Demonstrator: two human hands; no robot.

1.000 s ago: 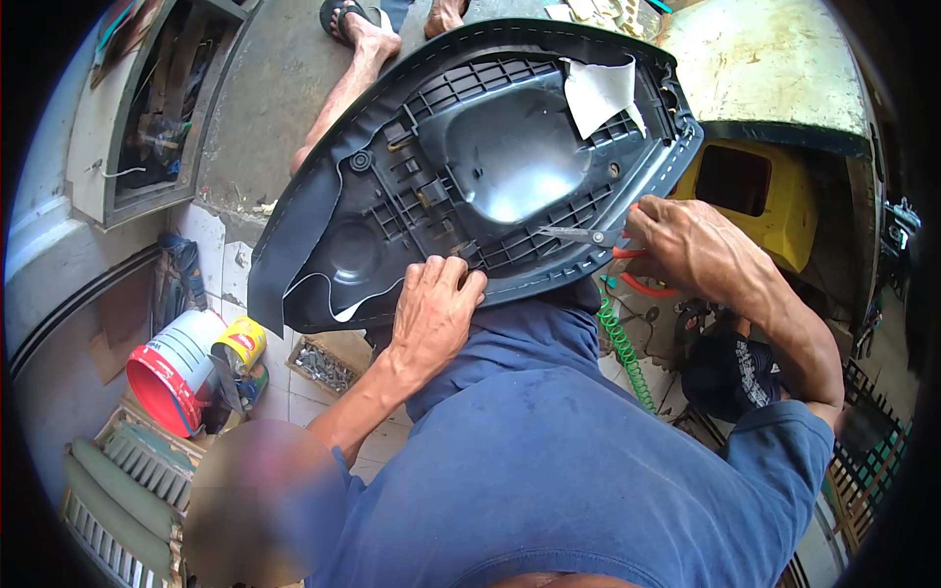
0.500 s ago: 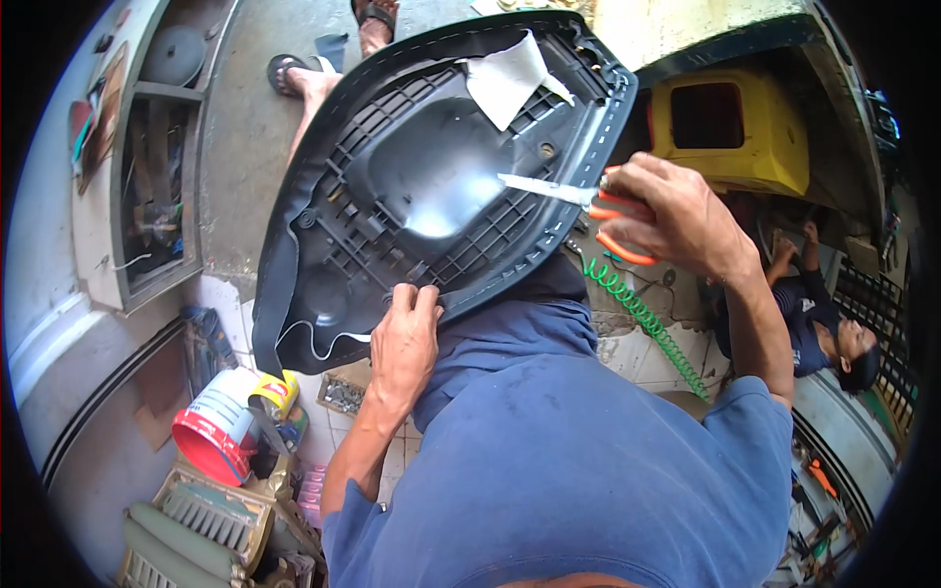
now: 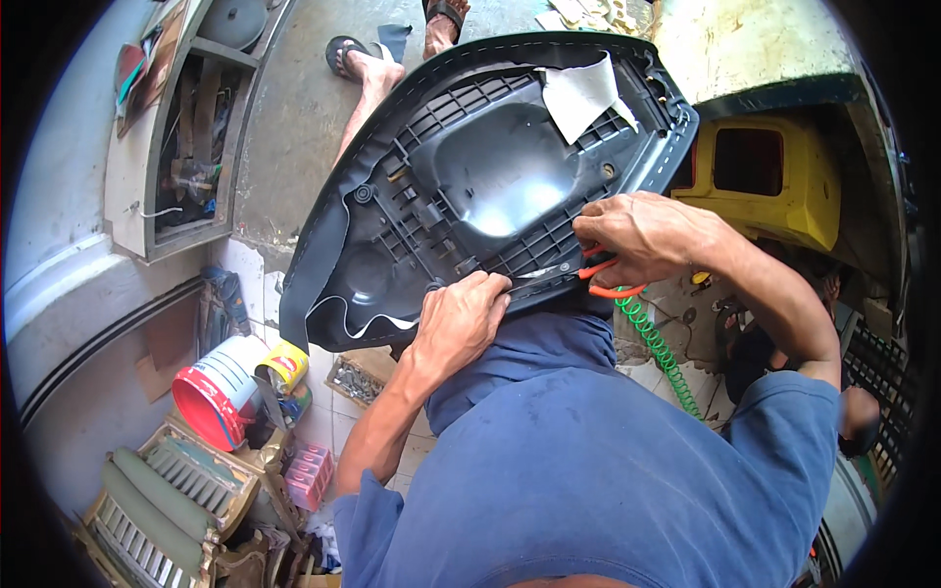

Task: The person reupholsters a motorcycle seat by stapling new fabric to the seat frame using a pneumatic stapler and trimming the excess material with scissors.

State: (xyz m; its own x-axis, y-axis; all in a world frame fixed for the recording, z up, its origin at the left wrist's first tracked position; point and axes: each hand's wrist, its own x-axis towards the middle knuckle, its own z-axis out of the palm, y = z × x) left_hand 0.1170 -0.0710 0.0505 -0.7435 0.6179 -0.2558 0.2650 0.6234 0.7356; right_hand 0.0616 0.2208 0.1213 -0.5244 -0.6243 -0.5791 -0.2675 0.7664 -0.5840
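A black motorcycle seat [image 3: 392, 245] lies underside up across my lap, its ribbed plastic base showing and a line of staples around its cover edge. My left hand [image 3: 459, 321] is closed on the cover at the seat's near edge. In my right hand [image 3: 637, 235] are orange-handled scissors [image 3: 600, 278], their blades pointing left along that near edge, close to my left fingers. How far the blades are apart I cannot tell. A loose white scrap of material [image 3: 580, 98] rests on the base at the far right, and a thin white strip [image 3: 368, 320] curls at the left end.
A green coiled hose [image 3: 659, 343] hangs right of my lap. Beyond it are a yellow plastic shell [image 3: 814, 186] and another person, partly hidden. At left stand a white-and-red bucket [image 3: 223, 382], a yellow can [image 3: 284, 365] and a cabinet [image 3: 186, 147]. Someone's sandalled feet [image 3: 368, 69] are beyond the seat.
The scissors have come down and left from above the seat to its near edge. In the picture, the seat and my left hand sit farther right. The person at right is more hidden.
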